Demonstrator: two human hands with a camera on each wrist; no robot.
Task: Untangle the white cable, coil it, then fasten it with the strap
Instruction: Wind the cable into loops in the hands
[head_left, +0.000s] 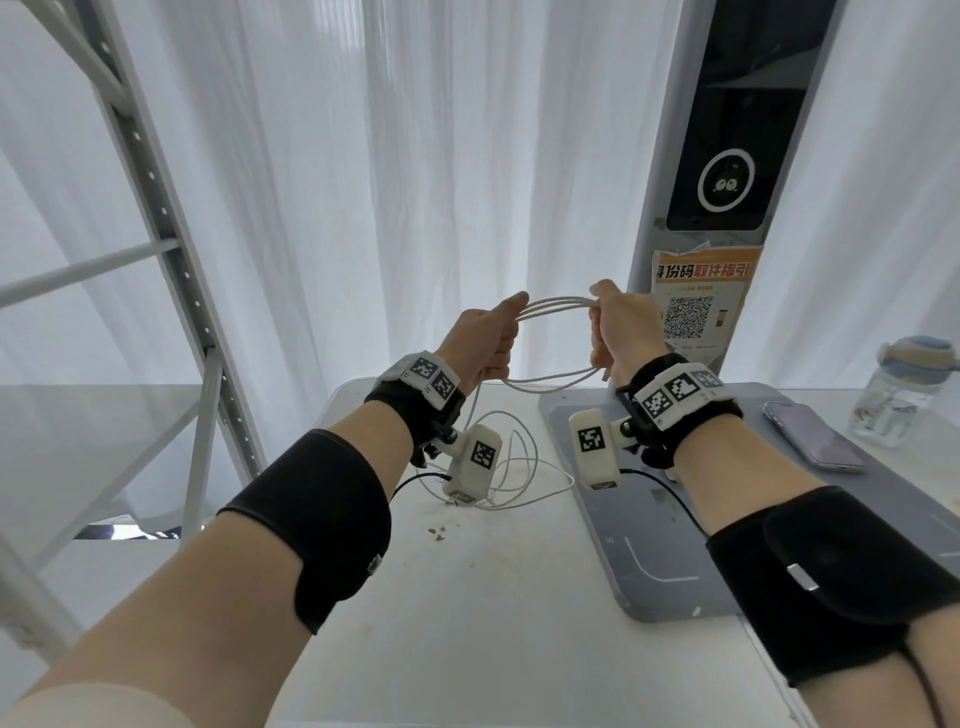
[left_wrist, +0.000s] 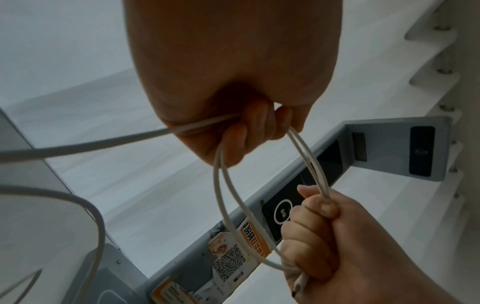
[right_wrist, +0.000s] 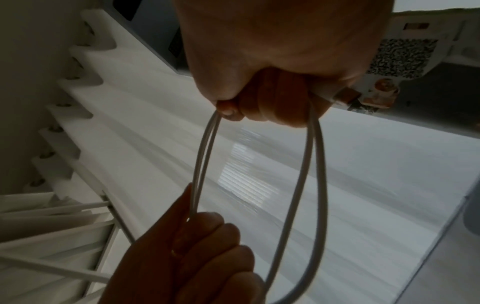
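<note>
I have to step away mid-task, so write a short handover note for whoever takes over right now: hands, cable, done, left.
Left hand: grips one side of the loops of the white cable.
Right hand: grips the other side, with a connector end sticking out of the fist.
Cable: a few loops are held in the air above the table; the rest lies loose on the table.
Done: coiling is started.
Left: wind in the loose length, then fasten it. No strap is visible in any view.

White table (head_left: 467, 597) carried a grey mat (head_left: 649, 571) at 3 o'clock. Slack white cable (head_left: 519, 483) lay at 12. Phone (head_left: 810, 436) sat on the mat; bottle (head_left: 898, 400) stood beside it.
</note>
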